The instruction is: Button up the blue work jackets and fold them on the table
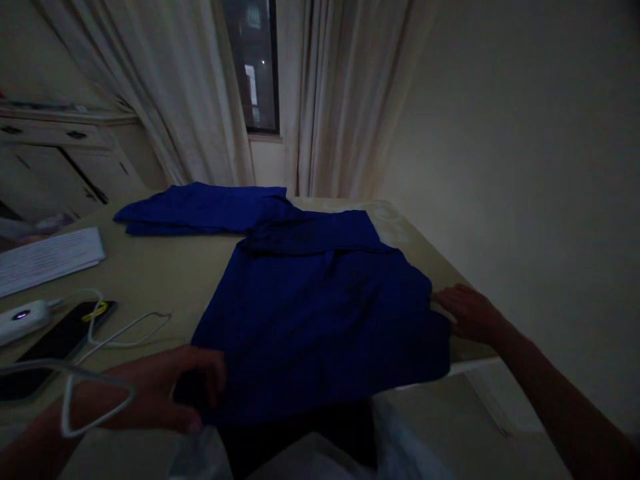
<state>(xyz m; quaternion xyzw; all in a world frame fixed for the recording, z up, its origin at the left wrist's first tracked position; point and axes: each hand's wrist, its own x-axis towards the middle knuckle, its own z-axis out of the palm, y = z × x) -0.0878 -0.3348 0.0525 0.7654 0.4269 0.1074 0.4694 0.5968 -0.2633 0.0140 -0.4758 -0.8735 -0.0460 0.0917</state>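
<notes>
A dark blue cloth garment (320, 320) lies spread on the table, its lower edge reaching the table's near edge. At its lower left corner is my left hand (165, 387), thumb and fingers curved apart, with the fingertips over the cloth. My right hand (463, 310) is at the garment's right edge, its fingers pressed together on the cloth there; the fingertips are partly hidden. Behind and to the left lies a second, brighter blue folded cloth (200, 210), which meets the top of the nearer garment.
On the table (155, 267) at left are printed papers (50, 259), a dark phone (60, 343) and a white device (25, 321). A white cable (125, 337) loops over the left wrist area. Curtains (345, 100), a cabinet (75, 157) and a wall (525, 167) stand beyond.
</notes>
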